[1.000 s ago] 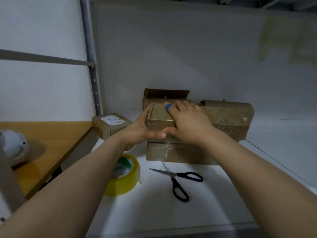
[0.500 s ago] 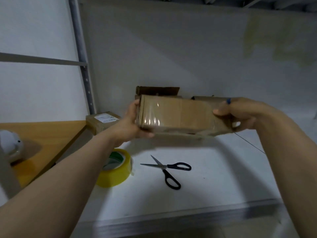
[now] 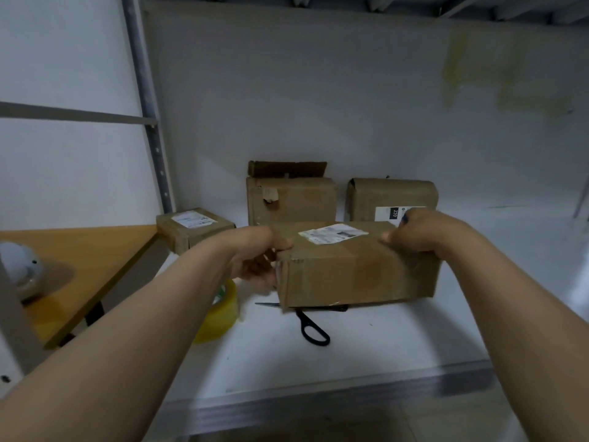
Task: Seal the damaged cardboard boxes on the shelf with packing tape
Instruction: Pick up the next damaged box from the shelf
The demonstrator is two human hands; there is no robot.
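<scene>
I hold a long cardboard box point(image 3: 357, 275) with a white label on top, lifted above the white shelf point(image 3: 366, 339). My left hand point(image 3: 255, 260) grips its left end and my right hand point(image 3: 424, 234) grips its right end, thumbs on top. A yellow roll of packing tape point(image 3: 223, 311) lies on the shelf under my left wrist, partly hidden. Black scissors point(image 3: 310, 327) lie beneath the held box. Behind stand a box with a torn hole and raised flap point(image 3: 291, 199) and a labelled box point(image 3: 392, 196).
A small labelled box point(image 3: 191, 228) sits at the shelf's left by the metal upright point(image 3: 149, 122). A wooden table point(image 3: 83, 263) with a white round object point(image 3: 17, 266) is at the left. The shelf's front edge runs across the bottom.
The long box came off the stack at the back, was turned over and drawn toward me. Its label side now faces up, and both rear boxes show.
</scene>
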